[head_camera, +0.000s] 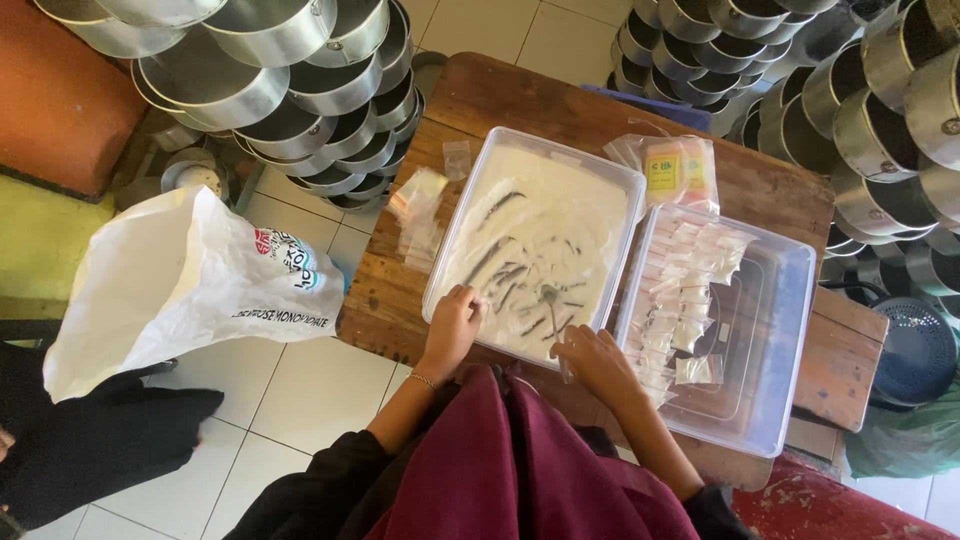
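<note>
Pinching a small clear sachet, the right hand (597, 362) has its fingers closed on the packet at the near rim of the white powder tray (610, 190), just beside a metal spoon (551, 305) lying in the powder. Over on the other side, the left hand (455, 325) rests on the same near rim, fingers curled over the edge; whether they grip anything I cannot tell. Powder is spread thin and streaked, so scooping from the thicker patches and keeping the sachet mouth right over the tray looks the cleaner way to fill. Right next door, a clear plastic bin (790, 330) holds rows of filled sachets (680, 290). Empty sachets (420, 215) lie on the wooden worktop (500, 95) left of the tray. Beyond, a big white sack (180, 285) and stacked metal pans (290, 90).
</note>
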